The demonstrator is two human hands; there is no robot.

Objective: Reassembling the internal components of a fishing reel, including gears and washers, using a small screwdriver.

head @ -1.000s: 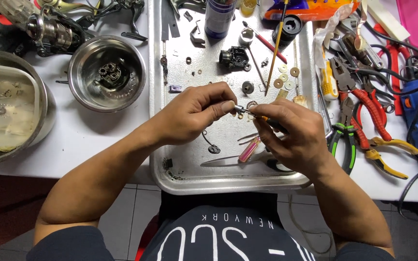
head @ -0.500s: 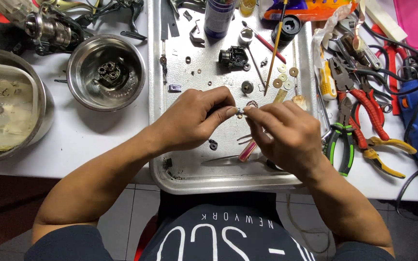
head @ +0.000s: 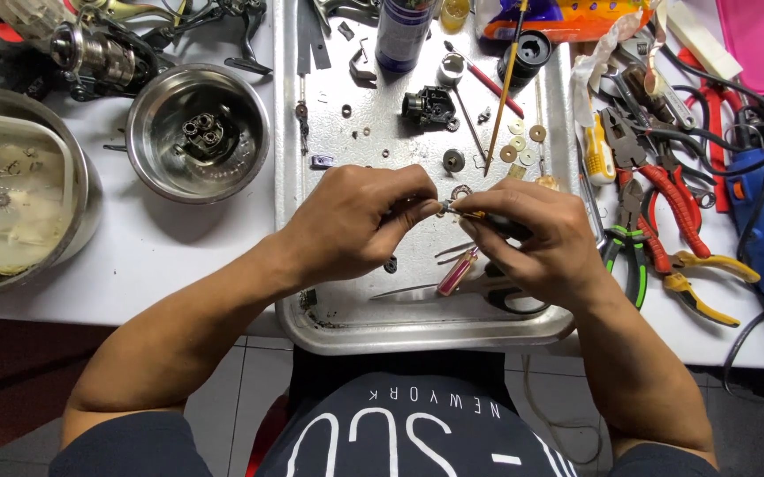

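Pinching together over the metal tray (head: 329, 327), both hands meet at a tiny metal part (head: 445, 208). Left hand (head: 355, 221) clamps the part; right hand (head: 532, 243) grips a thin dark-handled tool (head: 488, 219), tip on the part. Tool's long axis runs 9-to-3, tip pointing toward 9 o'clock. Risk: a slip could drop the part among loose washers (head: 523, 141) at 1 o'clock. Red-handled pliers (head: 669, 203) lie at 3 o'clock.

Tray (head: 329, 329) centre; bowl (head: 198, 132) left of it; pliers (head: 665, 208) right; bottle (head: 404, 35) at tray's far end.
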